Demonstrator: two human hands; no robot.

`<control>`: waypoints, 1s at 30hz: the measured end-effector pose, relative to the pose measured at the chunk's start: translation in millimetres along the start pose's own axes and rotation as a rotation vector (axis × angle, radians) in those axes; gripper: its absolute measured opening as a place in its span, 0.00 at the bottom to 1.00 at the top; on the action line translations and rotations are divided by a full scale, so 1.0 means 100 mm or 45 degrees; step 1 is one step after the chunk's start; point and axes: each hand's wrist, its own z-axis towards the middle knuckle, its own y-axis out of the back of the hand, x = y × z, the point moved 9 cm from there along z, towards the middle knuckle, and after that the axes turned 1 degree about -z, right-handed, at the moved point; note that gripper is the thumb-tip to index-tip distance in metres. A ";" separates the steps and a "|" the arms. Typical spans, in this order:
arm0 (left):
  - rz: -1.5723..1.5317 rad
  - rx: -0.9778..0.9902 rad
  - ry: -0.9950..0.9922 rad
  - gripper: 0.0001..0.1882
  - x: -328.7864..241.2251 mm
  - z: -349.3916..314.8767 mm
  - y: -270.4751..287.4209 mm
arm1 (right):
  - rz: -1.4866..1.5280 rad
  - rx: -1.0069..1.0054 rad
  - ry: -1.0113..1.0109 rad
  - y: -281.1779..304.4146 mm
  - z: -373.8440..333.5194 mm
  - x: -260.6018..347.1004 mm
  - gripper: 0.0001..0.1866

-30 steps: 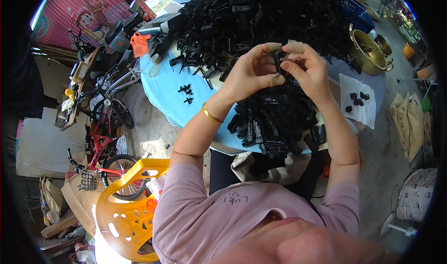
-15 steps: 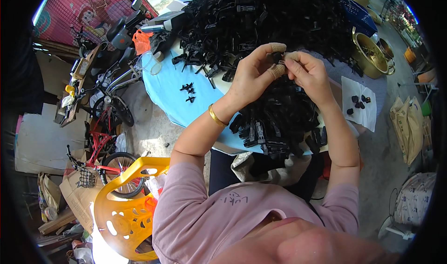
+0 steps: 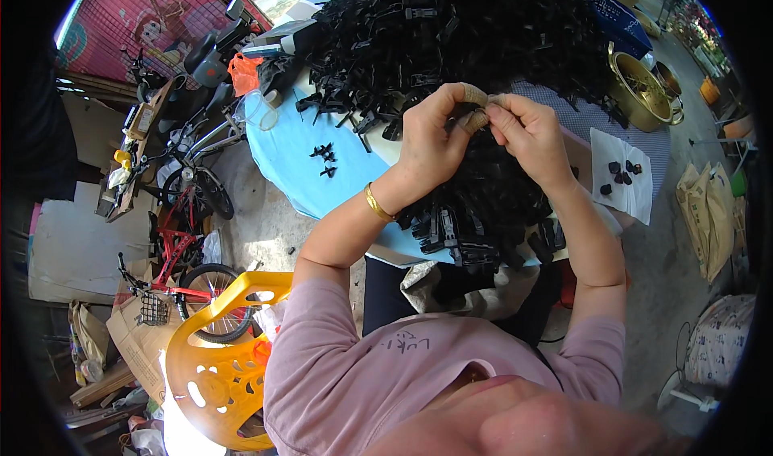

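Note:
My left hand (image 3: pixel 431 134) is closed in a pinch, with tan wraps on its thumb and index finger and a gold bangle on the wrist. Its fingertips meet those of my right hand (image 3: pixel 531 134), pinched as well. Whatever they hold is too small and covered to make out. Below them lies a near heap of black plastic parts (image 3: pixel 463 231), and beyond is a much larger pile of black plastic parts (image 3: pixel 451 41). To the left, a few small black pieces (image 3: pixel 326 154) rest on the light blue table sheet (image 3: pixel 294 174).
At right, a white sheet of paper (image 3: pixel 636 198) carries several dark bits, beside a gold-coloured pot (image 3: pixel 640 94) and a blue box (image 3: pixel 618 29). A clear cup (image 3: pixel 259 110) stands at the table's left edge. A yellow plastic chair (image 3: pixel 221 375) and bicycles (image 3: pixel 189 239) are at left.
Both hands have dipped slightly, and the left finger and thumb have drawn closer together. The dark piece seen between the left fingers earlier is now hidden.

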 end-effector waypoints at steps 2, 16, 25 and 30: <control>0.029 -0.005 -0.030 0.11 -0.03 -0.01 0.00 | 0.005 0.009 0.007 -0.01 -0.01 -0.01 0.07; 0.438 0.285 -0.170 0.37 -0.26 0.07 -0.13 | -0.093 -0.052 0.234 0.22 0.04 0.12 0.08; -1.117 0.629 0.652 0.26 0.29 -0.03 -0.24 | 0.535 0.238 -0.046 0.14 0.08 -0.10 0.09; -1.115 0.645 0.697 0.11 0.26 -0.08 -0.37 | 0.373 0.359 0.302 0.01 0.04 0.12 0.11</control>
